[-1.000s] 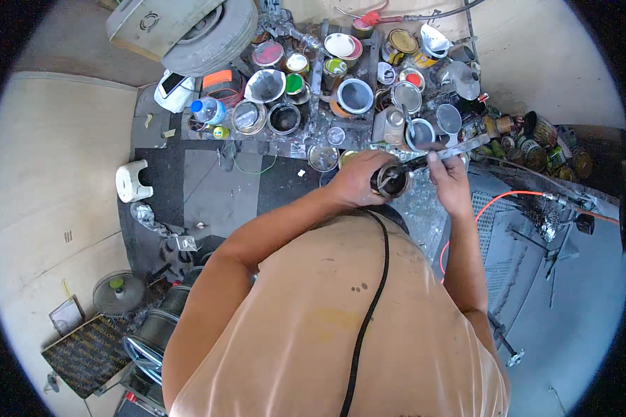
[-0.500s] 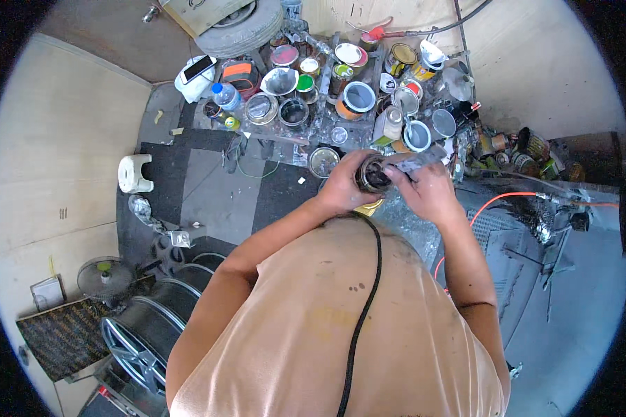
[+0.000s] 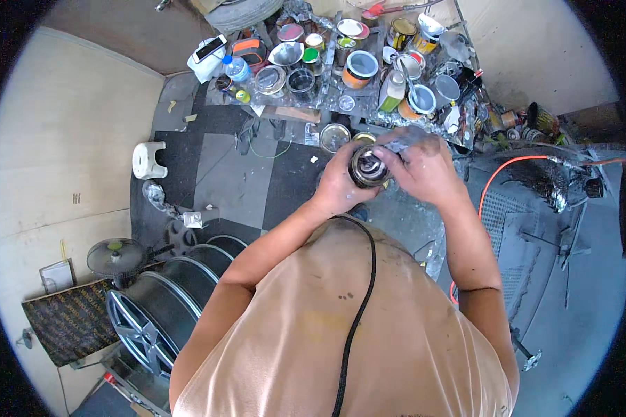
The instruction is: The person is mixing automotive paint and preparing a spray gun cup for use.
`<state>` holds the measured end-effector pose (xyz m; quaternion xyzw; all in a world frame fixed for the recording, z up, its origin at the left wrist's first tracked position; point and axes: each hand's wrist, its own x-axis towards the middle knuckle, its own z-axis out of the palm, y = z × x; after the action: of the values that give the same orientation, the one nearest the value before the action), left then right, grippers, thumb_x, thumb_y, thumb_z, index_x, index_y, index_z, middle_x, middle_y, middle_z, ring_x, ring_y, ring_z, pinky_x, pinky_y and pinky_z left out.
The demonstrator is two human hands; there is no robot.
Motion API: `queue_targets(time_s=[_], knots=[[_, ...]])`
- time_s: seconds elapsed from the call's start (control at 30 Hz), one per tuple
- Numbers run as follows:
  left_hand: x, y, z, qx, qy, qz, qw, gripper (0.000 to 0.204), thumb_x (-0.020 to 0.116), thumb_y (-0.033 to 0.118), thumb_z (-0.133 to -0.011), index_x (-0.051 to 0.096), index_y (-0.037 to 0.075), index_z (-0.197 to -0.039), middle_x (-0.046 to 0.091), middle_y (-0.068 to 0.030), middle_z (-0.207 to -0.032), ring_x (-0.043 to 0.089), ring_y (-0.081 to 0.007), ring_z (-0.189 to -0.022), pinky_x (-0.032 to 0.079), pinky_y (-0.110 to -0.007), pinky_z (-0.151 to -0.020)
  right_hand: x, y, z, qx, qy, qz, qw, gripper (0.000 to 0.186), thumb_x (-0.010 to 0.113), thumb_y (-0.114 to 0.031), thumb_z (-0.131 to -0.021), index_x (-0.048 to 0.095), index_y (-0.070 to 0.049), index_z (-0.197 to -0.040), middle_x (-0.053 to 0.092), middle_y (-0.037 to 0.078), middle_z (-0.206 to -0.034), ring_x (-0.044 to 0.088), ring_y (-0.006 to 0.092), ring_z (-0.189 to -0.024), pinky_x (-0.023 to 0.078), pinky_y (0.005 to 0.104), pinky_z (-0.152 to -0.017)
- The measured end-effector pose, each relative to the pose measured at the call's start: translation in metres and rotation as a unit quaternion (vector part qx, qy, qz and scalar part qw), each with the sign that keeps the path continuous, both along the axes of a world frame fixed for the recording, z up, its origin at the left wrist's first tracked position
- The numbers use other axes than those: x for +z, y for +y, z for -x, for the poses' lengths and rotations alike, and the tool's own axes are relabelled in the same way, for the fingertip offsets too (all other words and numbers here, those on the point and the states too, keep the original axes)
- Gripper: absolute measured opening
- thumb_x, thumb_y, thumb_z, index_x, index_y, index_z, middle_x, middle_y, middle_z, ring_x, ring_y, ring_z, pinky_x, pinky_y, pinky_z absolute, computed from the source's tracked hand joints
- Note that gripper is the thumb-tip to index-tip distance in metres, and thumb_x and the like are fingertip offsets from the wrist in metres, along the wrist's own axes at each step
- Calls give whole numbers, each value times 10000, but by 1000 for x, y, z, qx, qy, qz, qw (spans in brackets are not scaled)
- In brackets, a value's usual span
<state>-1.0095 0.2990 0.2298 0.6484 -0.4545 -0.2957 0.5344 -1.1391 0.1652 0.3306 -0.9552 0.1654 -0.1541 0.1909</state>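
Note:
Around a small, round open paint can point(image 3: 368, 169) with dark contents and a shiny rim, the fingers of my left hand point(image 3: 336, 184) are wrapped. My right hand point(image 3: 430, 169) is closed on a grey, paint-stained flat tool point(image 3: 402, 140); its thumb reaches the can's rim. The tool's lower end is hidden by the fingers and the can, so I cannot tell whether it dips inside. Just beyond the can are a yellowish tin point(image 3: 364, 138) and an open round tin point(image 3: 334, 137).
A paint-spattered bench point(image 3: 299, 104) crowded with tins, cups and a water bottle point(image 3: 236, 68) runs across the far side. A white stool point(image 3: 149, 160) and wheel rims point(image 3: 142, 323) stand at the left. An orange hose point(image 3: 504, 169) curves along the right.
The can has moved slightly nearer to me, and its opening faces up more. My right hand has shifted with it, thumb now at the rim. The head view has tilted down.

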Motion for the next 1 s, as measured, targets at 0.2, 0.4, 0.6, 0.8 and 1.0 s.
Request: queue_targets(time_s=[0.2,0.4,0.6,0.8,1.0], knots=[[-2,25,-17,-8,-17,6,1000,780,852,83,-567,522,12,-1270,664,-149,-1063,655,-284,-922,516,-357,-850,17,29,-14,26,-1,-30,999,178,652,-207,-899,720,-53,-955,716,91,-872,655,300,-708,501,375,-664],[3,43,-52,-25,13,8,1000,779,851,89,-562,526,10,-1265,660,-160,-1073,653,-291,-931,515,-358,-856,14,44,-43,22,-12,-14,1000,179,649,-207,-900,722,-52,-953,718,90,-891,655,296,-709,505,367,-672],[-5,66,-96,-18,-9,4,1000,771,855,109,-559,535,7,-1252,653,-169,-1080,647,-308,-941,511,-363,-867,-1,62,-83,34,-19,34,999,182,658,-245,-899,731,-92,-965,707,99,-819,642,295,-660,492,367,-615],[-12,88,-123,-31,-39,14,999,812,839,78,-566,501,8,-1301,659,-157,-1099,637,-270,-940,507,-350,-865,-6,83,-107,25,-61,-14,998,174,664,-197,-891,724,-53,-966,718,101,-907,660,281,-766,508,348,-693],[-21,96,-128,-71,-3,5,997,771,855,125,-562,534,-1,-1251,620,-177,-1126,627,-325,-988,493,-366,-901,0,102,-105,-26,25,-155,987,155,672,-166,-882,721,-50,-971,716,98,-901,651,281,-752,509,351,-693]])
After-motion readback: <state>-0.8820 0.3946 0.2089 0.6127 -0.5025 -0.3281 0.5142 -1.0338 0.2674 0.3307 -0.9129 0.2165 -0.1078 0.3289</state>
